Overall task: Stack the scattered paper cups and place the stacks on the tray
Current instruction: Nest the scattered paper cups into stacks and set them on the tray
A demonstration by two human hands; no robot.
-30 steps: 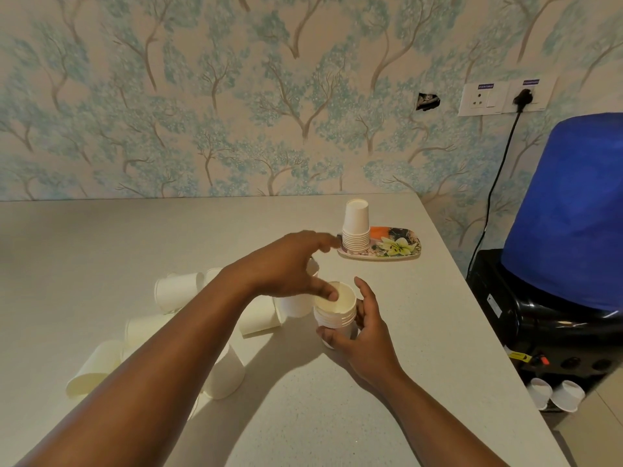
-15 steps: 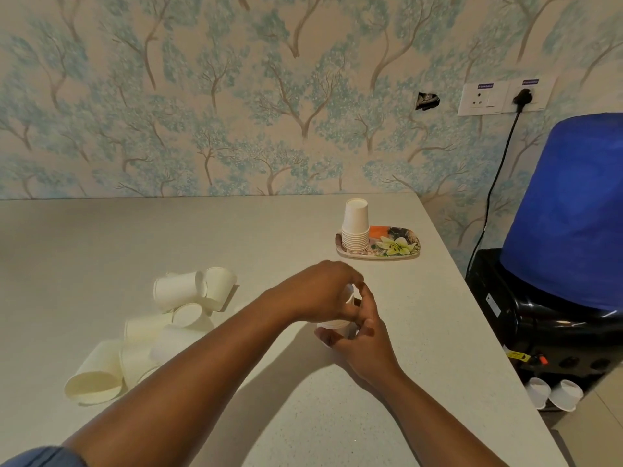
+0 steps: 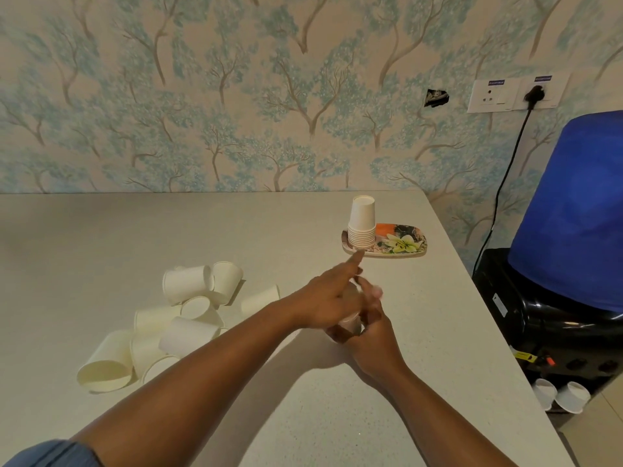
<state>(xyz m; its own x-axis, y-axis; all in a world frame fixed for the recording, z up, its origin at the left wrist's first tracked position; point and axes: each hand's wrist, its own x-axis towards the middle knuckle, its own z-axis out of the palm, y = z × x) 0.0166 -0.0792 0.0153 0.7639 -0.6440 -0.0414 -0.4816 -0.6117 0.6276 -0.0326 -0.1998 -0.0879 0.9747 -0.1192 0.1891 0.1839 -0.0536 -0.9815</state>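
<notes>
Scanning from the left, the loose cups (image 3: 175, 318) lie tumbled on the desk (image 3: 101, 237), most on their sides, touching or overlapping one another; one cup (image 3: 261, 298) lies a little apart on the right edge of the heap. Compared with one second ago, the heap is thinner on its right side: a cup that stood beside the hands there is gone.

At centre, the left hand (image 3: 328, 303) crosses over to meet the right hand (image 3: 369, 326). Between them stands the new stack (image 3: 350, 323), mostly hidden and blurred. One second ago the stack's open mouth showed plainly, with the left fingers at its rim. Now the left hand covers the top, its palm over the stack and its forefinger pointing out straight toward the tray; whether the remaining left fingers curl on the cups cannot be told. The right fingers (image 3: 371, 291) wrap the stack's far side from below, holding it steady on the desk.

Judgement: one more cup has been seated and is being pressed home. The stack is growing, not finished.

To the right, the tray (image 3: 411, 251) sits near the desk's far corner, well apart from the hands, and carries one finished stack (image 3: 361, 227) at its left end, upside down. The rest of the tray's surface is free for the second stack. Many loose cups remain, so the task is roughly mid-course.
</notes>
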